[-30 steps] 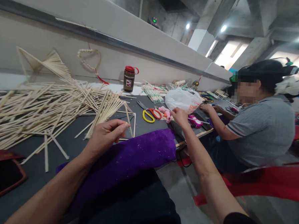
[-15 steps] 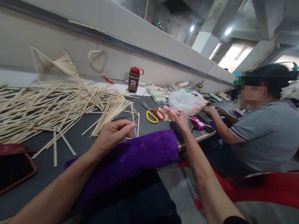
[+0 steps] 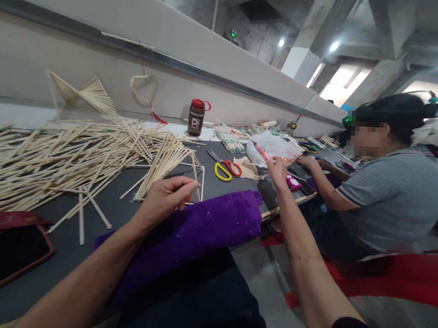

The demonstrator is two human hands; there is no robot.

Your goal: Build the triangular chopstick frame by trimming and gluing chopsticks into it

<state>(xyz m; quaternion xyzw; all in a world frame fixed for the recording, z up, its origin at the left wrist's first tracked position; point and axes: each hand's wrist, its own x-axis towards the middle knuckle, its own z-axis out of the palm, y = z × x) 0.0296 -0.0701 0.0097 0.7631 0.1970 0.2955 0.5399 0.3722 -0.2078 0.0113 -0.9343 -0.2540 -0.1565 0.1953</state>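
Holding the pink glue gun [image 3: 262, 152] in the right hand [image 3: 278, 173], pointing its nozzle away and leftward above the counter [image 3: 123, 210], right of the left hand [image 3: 163, 196]; pressing left fingers [image 3: 186, 186] together beside fanned sticks [image 3: 164, 162], possibly pinching something unseen.

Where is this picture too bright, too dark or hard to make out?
Head view: the windows are washed out and the ceiling lights glare; head view: the trousers lose detail in shadow; head view: blocky pixels cover part of the seated person.
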